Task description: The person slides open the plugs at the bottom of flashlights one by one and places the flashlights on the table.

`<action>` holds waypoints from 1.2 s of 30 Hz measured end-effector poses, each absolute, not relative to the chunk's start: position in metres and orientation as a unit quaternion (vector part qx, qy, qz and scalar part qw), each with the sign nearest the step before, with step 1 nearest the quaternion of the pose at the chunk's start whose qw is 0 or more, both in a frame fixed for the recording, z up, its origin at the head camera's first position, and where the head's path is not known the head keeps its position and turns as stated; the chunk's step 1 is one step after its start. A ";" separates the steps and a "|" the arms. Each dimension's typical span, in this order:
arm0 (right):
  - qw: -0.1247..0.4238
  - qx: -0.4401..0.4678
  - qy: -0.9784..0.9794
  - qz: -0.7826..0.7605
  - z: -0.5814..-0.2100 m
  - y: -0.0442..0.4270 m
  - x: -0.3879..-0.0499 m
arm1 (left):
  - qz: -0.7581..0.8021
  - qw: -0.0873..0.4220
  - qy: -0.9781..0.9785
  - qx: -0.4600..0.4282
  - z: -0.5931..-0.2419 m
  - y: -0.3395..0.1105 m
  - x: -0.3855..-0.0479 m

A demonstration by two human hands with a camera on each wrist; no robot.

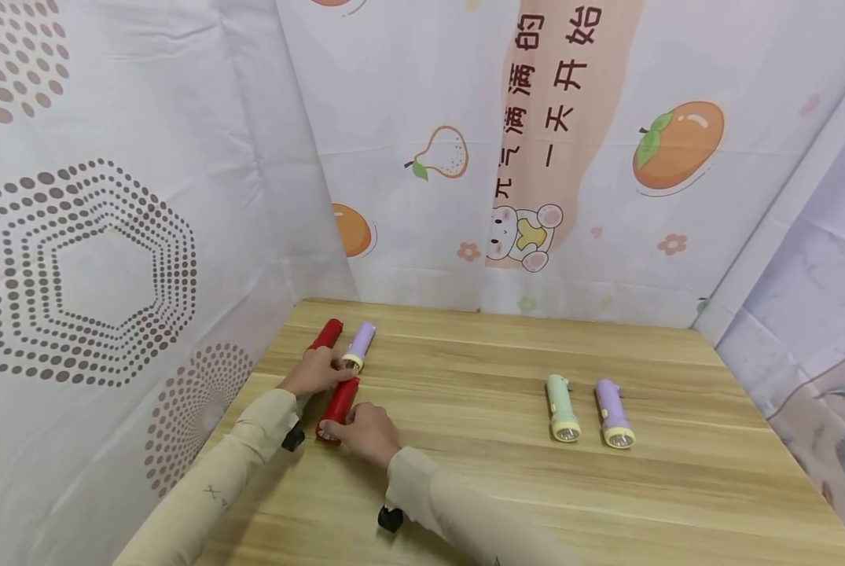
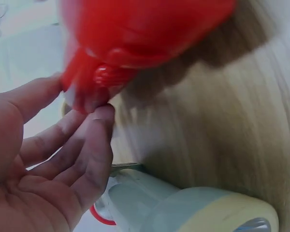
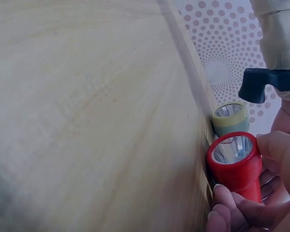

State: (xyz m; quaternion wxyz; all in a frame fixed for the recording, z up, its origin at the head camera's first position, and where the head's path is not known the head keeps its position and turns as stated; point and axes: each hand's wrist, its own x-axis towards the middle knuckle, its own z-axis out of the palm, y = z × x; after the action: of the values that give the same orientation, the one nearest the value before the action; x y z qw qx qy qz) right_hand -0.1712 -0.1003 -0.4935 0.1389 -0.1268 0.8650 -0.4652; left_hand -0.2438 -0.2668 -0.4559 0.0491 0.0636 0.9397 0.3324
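A red flashlight (image 1: pixel 340 401) lies slantwise on the table, its lens end toward the person. My left hand (image 1: pixel 314 372) pinches its tail end between thumb and fingertips, as the left wrist view shows on the red body (image 2: pixel 145 29). Around the lens end, my right hand (image 1: pixel 372 435) holds it with thumb and fingers; in the right wrist view the red rim (image 3: pixel 234 154) faces the camera. Beside it is a pale green flashlight (image 3: pixel 230 119), also in the left wrist view (image 2: pixel 169 205), mostly hidden by my left hand and arm in the head view.
Behind my left hand lie another red flashlight (image 1: pixel 326 334) and a purple one (image 1: pixel 361 342). Farther right on the wooden table (image 1: pixel 464 472) are a green flashlight (image 1: pixel 560 405) and a purple one (image 1: pixel 613 413). Printed curtains stand at the left, back and right.
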 end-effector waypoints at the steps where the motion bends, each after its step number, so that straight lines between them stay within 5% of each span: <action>1: 0.140 -0.126 0.863 -0.468 -0.494 -0.100 -0.171 | 0.339 0.060 0.937 0.063 -0.455 -0.268 -0.243; 20: 0.170 -0.137 0.845 -0.489 -0.492 -0.094 -0.170 | 0.458 0.196 0.867 0.009 -0.444 -0.288 -0.240; 36: 0.183 -0.142 0.836 -0.498 -0.491 -0.086 -0.180 | 0.464 0.153 0.872 0.011 -0.439 -0.280 -0.237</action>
State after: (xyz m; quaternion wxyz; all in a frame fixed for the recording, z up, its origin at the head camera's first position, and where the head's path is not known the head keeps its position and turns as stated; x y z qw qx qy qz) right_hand -0.1797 -0.0859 -0.4913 0.1834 -0.1416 0.8358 -0.4978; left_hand -0.2368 -0.2802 -0.4395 0.1532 0.0111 0.8723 0.4643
